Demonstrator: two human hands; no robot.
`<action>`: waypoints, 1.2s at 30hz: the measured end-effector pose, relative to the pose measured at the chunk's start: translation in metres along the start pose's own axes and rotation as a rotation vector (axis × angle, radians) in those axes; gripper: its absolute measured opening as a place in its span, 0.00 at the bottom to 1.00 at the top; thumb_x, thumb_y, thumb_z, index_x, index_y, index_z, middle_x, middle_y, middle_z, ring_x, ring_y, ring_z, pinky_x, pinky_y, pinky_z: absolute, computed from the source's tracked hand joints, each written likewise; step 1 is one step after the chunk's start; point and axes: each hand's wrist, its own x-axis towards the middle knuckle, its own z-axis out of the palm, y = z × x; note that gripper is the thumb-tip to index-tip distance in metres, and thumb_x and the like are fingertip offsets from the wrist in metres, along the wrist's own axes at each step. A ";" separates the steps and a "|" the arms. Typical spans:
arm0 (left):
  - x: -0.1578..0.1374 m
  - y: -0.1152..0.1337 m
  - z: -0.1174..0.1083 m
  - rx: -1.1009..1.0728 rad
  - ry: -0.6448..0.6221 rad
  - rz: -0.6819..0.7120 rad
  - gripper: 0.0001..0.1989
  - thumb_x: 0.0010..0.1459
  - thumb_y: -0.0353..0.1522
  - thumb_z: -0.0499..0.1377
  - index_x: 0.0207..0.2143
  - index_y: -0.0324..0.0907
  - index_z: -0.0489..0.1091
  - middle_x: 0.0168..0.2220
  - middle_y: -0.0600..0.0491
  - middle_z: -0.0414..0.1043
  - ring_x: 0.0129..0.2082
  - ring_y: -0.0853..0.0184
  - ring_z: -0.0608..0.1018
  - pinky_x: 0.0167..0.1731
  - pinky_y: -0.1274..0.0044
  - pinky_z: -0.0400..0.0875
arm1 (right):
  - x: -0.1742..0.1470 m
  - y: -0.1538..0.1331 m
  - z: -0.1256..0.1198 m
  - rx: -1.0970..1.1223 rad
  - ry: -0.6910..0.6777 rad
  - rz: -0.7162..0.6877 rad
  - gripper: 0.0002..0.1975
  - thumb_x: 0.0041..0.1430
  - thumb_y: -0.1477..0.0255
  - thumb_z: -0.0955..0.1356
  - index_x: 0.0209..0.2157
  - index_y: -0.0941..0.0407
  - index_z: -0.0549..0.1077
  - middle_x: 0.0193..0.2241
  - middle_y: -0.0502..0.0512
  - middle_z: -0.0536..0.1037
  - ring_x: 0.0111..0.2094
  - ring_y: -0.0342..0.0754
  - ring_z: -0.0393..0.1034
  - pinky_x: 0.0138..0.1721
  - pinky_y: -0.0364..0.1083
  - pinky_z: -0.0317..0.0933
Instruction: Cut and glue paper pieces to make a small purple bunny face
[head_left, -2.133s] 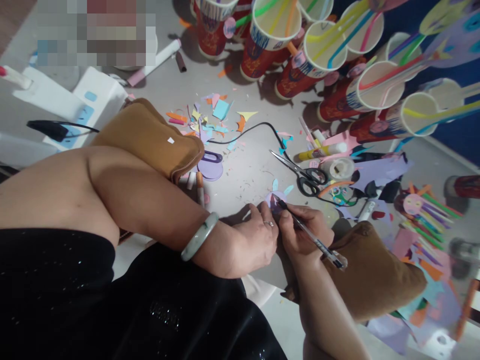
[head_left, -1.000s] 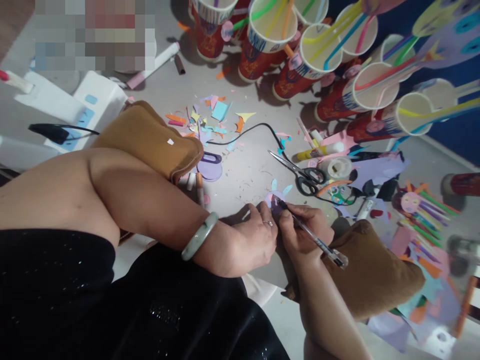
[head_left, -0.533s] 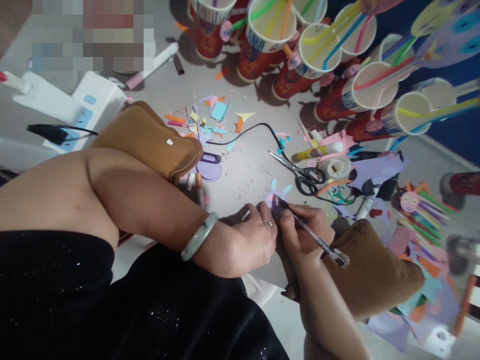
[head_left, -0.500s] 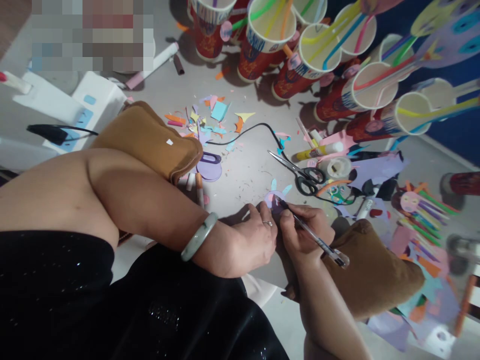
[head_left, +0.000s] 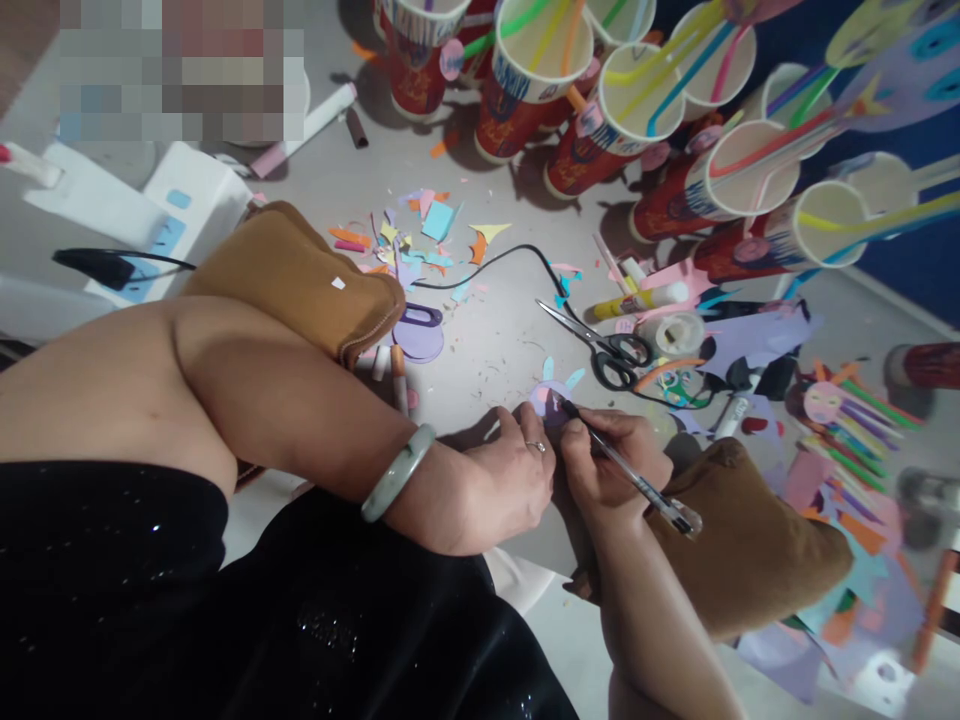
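Note:
My right hand (head_left: 619, 460) is closed around a clear-barrelled gel pen (head_left: 634, 475) with a black grip. The pen's tip meets a small round purple paper cutout (head_left: 549, 396), which has two light-blue strips like ears and a pink patch. My left hand (head_left: 517, 465), wearing a ring and a jade bangle, has its bent fingertips at the cutout's near-left edge, holding it against the table. Part of the cutout is hidden behind the fingers. Just beyond my right hand lie black-handled scissors (head_left: 600, 345) with their blades nearly together.
Red paper cups (head_left: 510, 120) with coloured straws crowd the far right. Paper scraps (head_left: 439, 220) litter the table (head_left: 480, 330). Brown cushions lie by my left arm (head_left: 300, 285) and under my right forearm (head_left: 750, 540). A black cord (head_left: 517, 250), a tape roll (head_left: 679, 333) and markers (head_left: 637, 300) surround the scissors.
Almost nothing differs. The pen and my right hand have shifted very slightly; the cutout and my left hand stay in place.

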 end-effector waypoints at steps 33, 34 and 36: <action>-0.014 -0.026 -0.019 0.122 -0.087 0.198 0.42 0.60 0.47 0.64 0.66 0.27 0.60 0.62 0.19 0.63 0.63 0.32 0.69 0.49 0.54 0.74 | 0.009 0.008 -0.006 0.261 0.081 0.141 0.04 0.55 0.68 0.69 0.29 0.51 0.70 0.21 0.49 0.77 0.19 0.46 0.71 0.22 0.45 0.65; -0.013 -0.026 -0.018 0.112 -0.090 0.195 0.42 0.59 0.48 0.64 0.65 0.27 0.60 0.63 0.19 0.62 0.63 0.32 0.68 0.50 0.53 0.74 | 0.009 0.008 -0.006 0.282 0.072 0.127 0.03 0.55 0.69 0.69 0.29 0.51 0.70 0.20 0.48 0.77 0.18 0.46 0.71 0.21 0.45 0.65; -0.013 -0.027 -0.018 0.095 -0.107 0.199 0.44 0.59 0.48 0.64 0.65 0.26 0.60 0.63 0.18 0.61 0.64 0.31 0.68 0.50 0.53 0.73 | 0.010 0.007 -0.006 0.299 0.048 0.120 0.03 0.54 0.69 0.68 0.28 0.51 0.70 0.19 0.48 0.76 0.17 0.45 0.70 0.20 0.44 0.63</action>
